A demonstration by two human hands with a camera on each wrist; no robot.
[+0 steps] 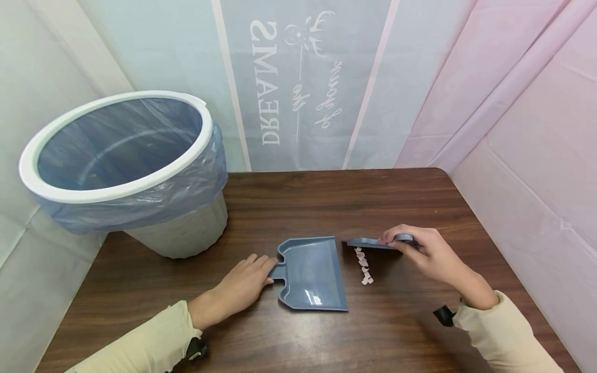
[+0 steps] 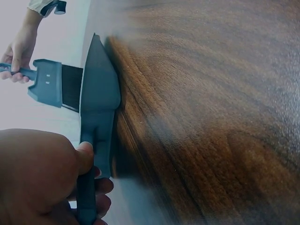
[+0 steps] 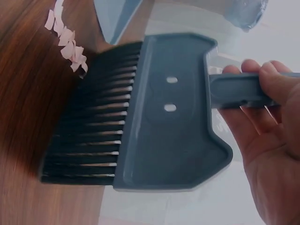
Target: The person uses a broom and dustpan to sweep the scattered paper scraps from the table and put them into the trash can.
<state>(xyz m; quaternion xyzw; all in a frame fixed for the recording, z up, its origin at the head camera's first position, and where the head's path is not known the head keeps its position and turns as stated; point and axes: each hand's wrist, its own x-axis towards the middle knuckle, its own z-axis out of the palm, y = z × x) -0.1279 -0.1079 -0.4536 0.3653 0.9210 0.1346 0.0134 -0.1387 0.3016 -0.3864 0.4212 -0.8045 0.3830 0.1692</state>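
Observation:
A blue-grey dustpan (image 1: pixel 311 274) lies on the wooden table with its wide lip toward the right. My left hand (image 1: pixel 244 282) grips its short handle; in the left wrist view the thumb and fingers (image 2: pixel 104 186) curl round that handle. To the right of the pan, my right hand (image 1: pixel 434 256) holds a small hand brush (image 1: pixel 368 242) by its handle. The brush's dark bristles (image 3: pixel 93 117) show in the right wrist view, tips at the tabletop. Between pan and brush lies a short row of pale pink paper scraps (image 1: pixel 363 265), close beside the bristles.
A bin (image 1: pixel 186 235) with a white rim and a blue liner bag stands at the table's back left. Printed cloth (image 1: pixel 317 93) hangs behind the table's far edge, and pale cloth walls (image 1: pixel 550 171) flank both sides.

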